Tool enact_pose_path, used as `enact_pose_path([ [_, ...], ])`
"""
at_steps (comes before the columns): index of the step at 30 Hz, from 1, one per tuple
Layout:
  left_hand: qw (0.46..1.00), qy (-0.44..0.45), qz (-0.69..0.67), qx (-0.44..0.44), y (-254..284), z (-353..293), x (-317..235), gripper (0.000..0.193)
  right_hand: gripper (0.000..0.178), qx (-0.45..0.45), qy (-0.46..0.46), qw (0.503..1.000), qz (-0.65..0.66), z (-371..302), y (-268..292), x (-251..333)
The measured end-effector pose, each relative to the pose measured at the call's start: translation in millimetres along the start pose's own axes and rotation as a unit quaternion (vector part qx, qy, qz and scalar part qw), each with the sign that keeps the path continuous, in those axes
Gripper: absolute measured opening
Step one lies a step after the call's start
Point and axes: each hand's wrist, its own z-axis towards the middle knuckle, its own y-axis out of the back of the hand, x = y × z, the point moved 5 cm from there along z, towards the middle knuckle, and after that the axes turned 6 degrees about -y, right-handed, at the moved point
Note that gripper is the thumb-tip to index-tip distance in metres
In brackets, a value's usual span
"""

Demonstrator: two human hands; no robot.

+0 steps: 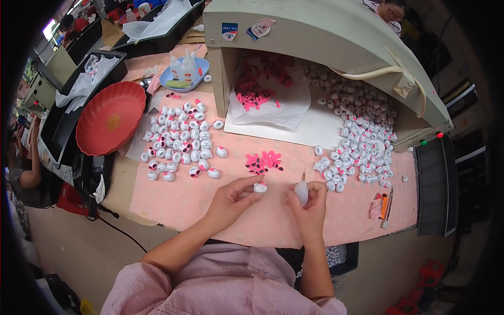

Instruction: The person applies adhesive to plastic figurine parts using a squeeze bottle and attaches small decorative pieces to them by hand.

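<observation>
Between thumb and fingers, my left hand (231, 198) holds a small white figure head (259, 187) with a bit of pink on it. My right hand (311, 206) grips a white glue bottle (301, 192), its thin nozzle pointing up and away from me. The nozzle tip is apart from the head. Just beyond my hands lies a pile of small pink and black pieces (264, 161). Many similar white heads (181, 134) stand in rows on the left, some with pink and black pieces on them. Another heap of white heads (362, 152) spreads out on the right.
A beige machine housing (325, 26) arches over the back, with more pink pieces (254, 98) on white paper inside. A red fluted tray (111, 119) and a blue bowl (185, 73) of glue bottles are at left. An orange cutter (384, 206) lies at right.
</observation>
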Motion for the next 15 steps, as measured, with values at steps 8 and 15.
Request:
enact_pose_path([
  [8, 0.998, 0.005, -0.067, 0.005, 0.0, -0.1, -0.4, 0.033, 0.015, 0.07, 0.208, 0.883, -0.415, 50.6, -32.5, 25.1],
  [15, 0.991, -0.005, -0.134, -0.013, 6.9, 1.3, 0.6, 0.032, 0.03, 0.141, -0.034, 0.981, -0.129, 14.6, -35.0, 11.6],
])
